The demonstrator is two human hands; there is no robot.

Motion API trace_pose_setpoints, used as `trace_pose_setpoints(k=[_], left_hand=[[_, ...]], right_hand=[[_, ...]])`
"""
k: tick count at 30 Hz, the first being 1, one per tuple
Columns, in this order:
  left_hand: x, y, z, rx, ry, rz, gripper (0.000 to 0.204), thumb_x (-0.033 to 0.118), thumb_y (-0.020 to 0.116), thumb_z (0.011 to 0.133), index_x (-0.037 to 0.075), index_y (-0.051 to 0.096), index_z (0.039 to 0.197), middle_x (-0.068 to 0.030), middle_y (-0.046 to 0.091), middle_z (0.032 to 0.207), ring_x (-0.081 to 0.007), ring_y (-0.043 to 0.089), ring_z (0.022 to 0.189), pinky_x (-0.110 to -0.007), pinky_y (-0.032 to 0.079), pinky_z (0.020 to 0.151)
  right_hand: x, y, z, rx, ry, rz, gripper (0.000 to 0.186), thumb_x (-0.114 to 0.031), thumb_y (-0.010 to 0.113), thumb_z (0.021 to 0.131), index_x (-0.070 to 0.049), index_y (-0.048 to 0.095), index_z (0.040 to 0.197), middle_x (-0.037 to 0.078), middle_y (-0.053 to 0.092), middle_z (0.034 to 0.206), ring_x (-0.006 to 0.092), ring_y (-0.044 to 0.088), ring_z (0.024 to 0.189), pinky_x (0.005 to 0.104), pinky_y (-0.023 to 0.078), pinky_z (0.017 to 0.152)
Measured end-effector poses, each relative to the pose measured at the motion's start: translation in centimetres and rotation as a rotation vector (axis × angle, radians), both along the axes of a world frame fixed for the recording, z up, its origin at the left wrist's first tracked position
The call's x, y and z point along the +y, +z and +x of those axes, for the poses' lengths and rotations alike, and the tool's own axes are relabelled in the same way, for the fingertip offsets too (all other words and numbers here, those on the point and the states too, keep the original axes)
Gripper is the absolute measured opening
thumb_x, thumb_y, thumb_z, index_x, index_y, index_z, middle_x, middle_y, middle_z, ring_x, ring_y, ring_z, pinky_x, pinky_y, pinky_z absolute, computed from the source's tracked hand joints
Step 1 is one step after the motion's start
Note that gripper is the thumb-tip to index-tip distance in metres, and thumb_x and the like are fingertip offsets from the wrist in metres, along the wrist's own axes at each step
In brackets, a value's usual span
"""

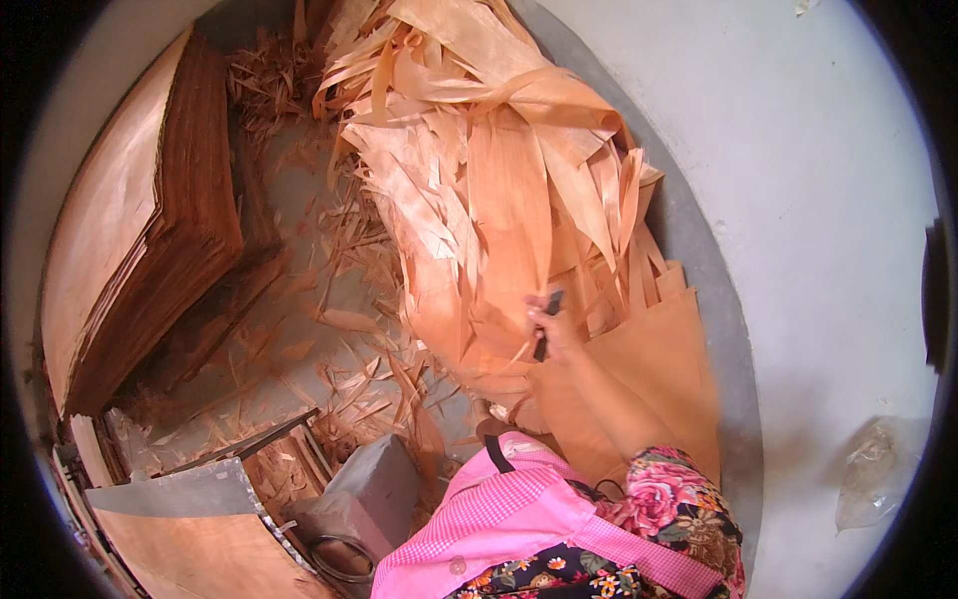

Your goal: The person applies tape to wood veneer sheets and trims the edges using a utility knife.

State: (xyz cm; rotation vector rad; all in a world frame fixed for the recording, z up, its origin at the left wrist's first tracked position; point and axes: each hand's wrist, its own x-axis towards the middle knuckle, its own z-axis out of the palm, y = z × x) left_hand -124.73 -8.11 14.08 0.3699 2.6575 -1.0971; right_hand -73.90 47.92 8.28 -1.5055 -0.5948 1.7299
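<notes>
My right hand (554,329), blurred, is closed on a short, narrow black tool (553,302) over the middle of a large pile of thin orange-tan wood veneer (494,190). The pile has torn strips and loose sheets layered up toward the top of the view. Below my hand and forearm lies a wider, smoother veneer sheet (674,369). Whether the tool's edge touches the veneer I cannot tell. My left hand does not show.
A thick stack of veneer sheets (110,240) stands at the left, with shavings (344,319) on the grey floor beside it. Lower left are curved boards (190,539) and a grey block (369,479). A white wall (808,230) runs along the right, with a clear plastic bag (868,469).
</notes>
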Motion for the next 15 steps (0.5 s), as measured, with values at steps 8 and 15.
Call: trace_pose_setpoints(k=[8, 15], left_hand=[[-2.1, -2.0, -0.2, 0.111, -0.032, 0.025, 0.039, 0.030, 0.037, 0.089, 0.017, 0.038, 0.126, -0.0217, 0.037, 0.126, -0.0334, 0.036, 0.118, -0.042, 0.032, 0.095], [1.3, -2.4, 1.9, 0.211, -0.021, 0.094, 0.036, 0.031, 0.036, 0.090, 0.022, 0.039, 0.125, -0.0113, 0.033, 0.132, -0.0270, 0.031, 0.122, -0.039, 0.029, 0.098]], right_hand=[[7.9, 26.3, 9.4, 0.255, -0.267, 0.463, 0.040, -0.004, 0.049, 0.079, -0.006, 0.047, 0.118, 0.003, 0.053, 0.101, 0.0072, 0.042, 0.061, 0.0186, 0.035, 0.051], [4.7, 34.7, 17.5, -0.059, -0.111, 0.791, 0.040, -0.005, 0.053, 0.081, -0.005, 0.045, 0.119, 0.005, 0.050, 0.110, 0.0056, 0.039, 0.060, 0.0172, 0.033, 0.050]])
